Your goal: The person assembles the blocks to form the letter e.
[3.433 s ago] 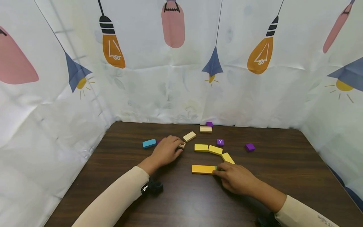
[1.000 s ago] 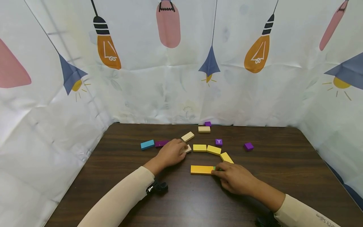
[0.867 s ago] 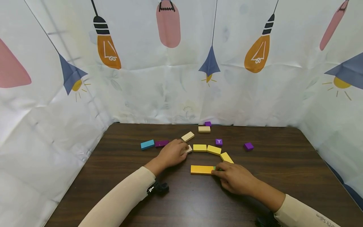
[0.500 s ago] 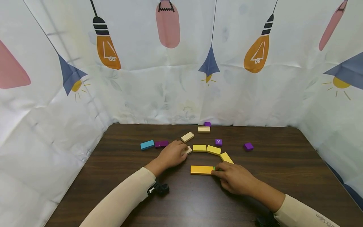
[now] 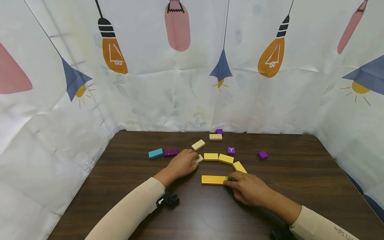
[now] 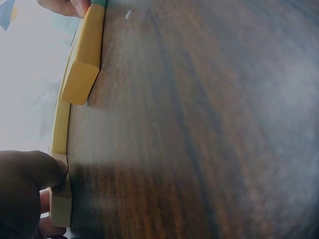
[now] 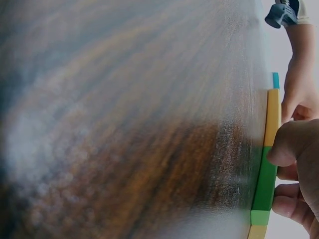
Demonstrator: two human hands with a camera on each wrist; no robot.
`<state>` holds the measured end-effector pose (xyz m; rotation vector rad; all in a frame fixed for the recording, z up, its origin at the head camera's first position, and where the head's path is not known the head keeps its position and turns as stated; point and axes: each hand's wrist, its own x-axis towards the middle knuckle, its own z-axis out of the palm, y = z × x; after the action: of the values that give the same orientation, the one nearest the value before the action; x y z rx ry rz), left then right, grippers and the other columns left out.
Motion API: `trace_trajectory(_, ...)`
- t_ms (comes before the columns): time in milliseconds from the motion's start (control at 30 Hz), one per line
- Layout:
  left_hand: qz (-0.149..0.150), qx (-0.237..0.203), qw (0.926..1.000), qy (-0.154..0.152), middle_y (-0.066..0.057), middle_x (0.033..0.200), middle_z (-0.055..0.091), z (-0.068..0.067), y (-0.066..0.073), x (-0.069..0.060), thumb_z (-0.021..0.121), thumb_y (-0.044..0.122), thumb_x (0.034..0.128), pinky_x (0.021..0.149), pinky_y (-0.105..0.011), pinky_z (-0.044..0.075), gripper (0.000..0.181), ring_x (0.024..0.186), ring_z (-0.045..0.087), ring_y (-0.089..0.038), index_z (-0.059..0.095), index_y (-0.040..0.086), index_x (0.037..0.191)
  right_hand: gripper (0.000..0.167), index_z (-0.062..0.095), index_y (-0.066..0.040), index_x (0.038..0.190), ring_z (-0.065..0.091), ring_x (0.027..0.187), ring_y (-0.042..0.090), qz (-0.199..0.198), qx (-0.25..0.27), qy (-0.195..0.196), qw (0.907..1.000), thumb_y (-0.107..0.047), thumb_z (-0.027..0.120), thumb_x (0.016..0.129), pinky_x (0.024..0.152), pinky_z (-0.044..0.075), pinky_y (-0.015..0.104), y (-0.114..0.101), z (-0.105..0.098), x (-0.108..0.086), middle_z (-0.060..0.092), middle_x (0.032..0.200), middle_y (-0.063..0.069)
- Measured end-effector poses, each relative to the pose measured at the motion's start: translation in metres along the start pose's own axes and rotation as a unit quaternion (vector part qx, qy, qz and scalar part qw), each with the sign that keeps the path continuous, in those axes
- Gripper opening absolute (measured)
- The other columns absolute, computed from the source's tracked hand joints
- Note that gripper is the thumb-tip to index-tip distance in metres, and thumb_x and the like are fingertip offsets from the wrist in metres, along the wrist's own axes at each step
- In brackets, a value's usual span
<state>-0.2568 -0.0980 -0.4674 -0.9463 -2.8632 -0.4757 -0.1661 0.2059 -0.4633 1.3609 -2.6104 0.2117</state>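
My left hand [image 5: 182, 163] pinches a plain wooden block [image 6: 61, 211] between thumb and fingers. That block lies at the left end of a curved row of yellow blocks [image 5: 211, 157], very close to it; the head view does not show whether they touch. My right hand [image 5: 253, 190] pinches a green block [image 7: 264, 184], mostly covered by the fingers in the head view. On its left, end to end with it, lies a long orange-yellow block [image 5: 212, 180]. The near end of the curved yellow row reaches the right hand's fingers.
Left of the left hand lie a blue block [image 5: 155, 153] and a dark purple block [image 5: 170, 152]. Behind are two plain wooden blocks, one slanted [image 5: 198, 145]. A purple cube marked Y [image 5: 231, 150] and two other purple pieces sit farther back and right. Patterned cloth [image 5: 192, 100] hangs behind the table.
Over the earlier frames my left hand slid the plain wooden block rightward, up to the yellow row, uncovering the dark purple block. In the last half second both hands stay still.
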Motion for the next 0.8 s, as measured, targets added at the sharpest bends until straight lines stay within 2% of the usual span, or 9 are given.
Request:
trace_trajectory(400, 0.004, 0.004, 1.0000, 0.002, -0.006, 0.110, 0.067, 0.0016, -0.0007, -0.0002, 0.073, 0.023, 0.0953, 0.093, -0.040, 0.052, 0.023, 0.104, 0.063, -0.025, 0.072, 0.008, 0.113, 0.037, 0.074, -0.013, 0.125, 0.061, 0.093, 0.012, -0.002, 0.000, 0.005, 1.0000, -0.011, 0.074, 0.088, 0.071, 0.055, 0.028, -0.0003, 0.0006, -0.0001, 0.063, 0.112, 0.001)
trace_trajectory(800, -0.015, -0.007, 0.9998, -0.011, -0.005, 0.113, 0.067, -0.0028, -0.0023, 0.0009, 0.071, 0.031, 0.0968, 0.094, -0.040, 0.052, 0.030, 0.105, 0.062, -0.022, 0.072, 0.010, 0.118, 0.037, 0.074, -0.013, 0.126, 0.061, 0.093, 0.013, 0.001, 0.000, 0.002, 1.0000, -0.012, 0.074, 0.088, 0.071, 0.055, 0.028, -0.0008, 0.0001, -0.0007, 0.063, 0.113, 0.001)
